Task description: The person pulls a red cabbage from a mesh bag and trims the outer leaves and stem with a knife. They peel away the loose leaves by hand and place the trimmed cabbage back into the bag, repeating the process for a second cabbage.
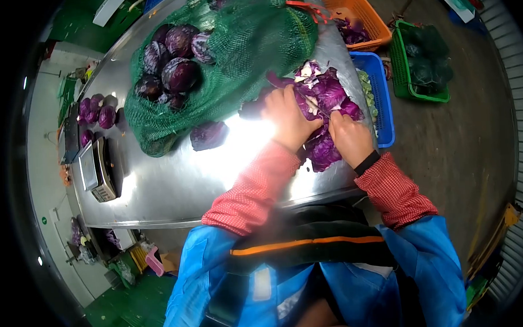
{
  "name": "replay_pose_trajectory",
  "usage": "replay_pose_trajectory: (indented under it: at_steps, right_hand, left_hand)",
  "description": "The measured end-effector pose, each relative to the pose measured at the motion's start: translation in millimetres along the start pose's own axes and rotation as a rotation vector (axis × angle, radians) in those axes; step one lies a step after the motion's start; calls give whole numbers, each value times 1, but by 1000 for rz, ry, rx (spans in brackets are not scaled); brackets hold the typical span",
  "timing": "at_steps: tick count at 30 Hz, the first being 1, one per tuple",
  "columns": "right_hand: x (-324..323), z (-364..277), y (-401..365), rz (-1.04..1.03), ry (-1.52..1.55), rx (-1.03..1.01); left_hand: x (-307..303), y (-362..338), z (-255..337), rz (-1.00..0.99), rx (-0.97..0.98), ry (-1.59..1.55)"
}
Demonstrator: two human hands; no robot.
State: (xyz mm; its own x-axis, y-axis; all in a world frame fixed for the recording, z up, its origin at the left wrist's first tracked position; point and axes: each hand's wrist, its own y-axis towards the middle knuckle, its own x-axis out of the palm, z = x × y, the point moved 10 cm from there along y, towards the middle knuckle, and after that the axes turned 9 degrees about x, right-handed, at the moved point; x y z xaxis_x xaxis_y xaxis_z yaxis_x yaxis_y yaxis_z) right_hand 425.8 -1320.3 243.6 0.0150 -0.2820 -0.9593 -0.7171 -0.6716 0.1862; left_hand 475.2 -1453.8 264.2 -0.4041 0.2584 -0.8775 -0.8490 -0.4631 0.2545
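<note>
My left hand (287, 119) is curled over a red cabbage (254, 108), which is partly covered by the fingers and blurred. Close by on the right, my right hand (351, 136) is closed in a fist around a knife. Its thin blade (313, 103) points up and left toward my left hand, and the handle is hidden in the fist. Beneath and beyond both hands lies a pile of loose purple cabbage leaves (331, 92) with pale stem pieces. One whole red cabbage (208, 135) rests on the metal table to the left of my left hand.
A green mesh sack (240, 54) with several red cabbages (180, 74) spreads over the steel table (153, 196). A scale (97, 172) and more cabbages (106, 117) stand at left. Blue (385, 113), orange (377, 21) and green (399, 72) crates line the right side.
</note>
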Motion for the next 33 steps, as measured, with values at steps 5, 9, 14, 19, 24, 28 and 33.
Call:
replay_pose_trajectory:
  at_steps: [5, 9, 14, 19, 24, 28, 33]
  right_hand:
    - [22, 23, 14, -47, 125, 43]
    - [24, 29, 32, -55, 85, 35]
    - [28, 31, 40, -75, 62, 45]
    - [19, 28, 12, -11, -8, 98]
    - [22, 42, 7, 56, 42, 133]
    - [40, 82, 54, 17, 4, 283]
    - [-9, 20, 50, -147, 267, 214]
  left_hand:
    - [8, 7, 6, 6, 35, 127]
    - [14, 12, 5, 10, -5, 177]
    - [13, 11, 4, -61, -95, 175]
    - [15, 10, 1, -22, -16, 141]
    - [14, 14, 8, -159, -20, 125]
    - [4, -6, 19, -93, -7, 150]
    - [1, -6, -7, 10, -12, 0]
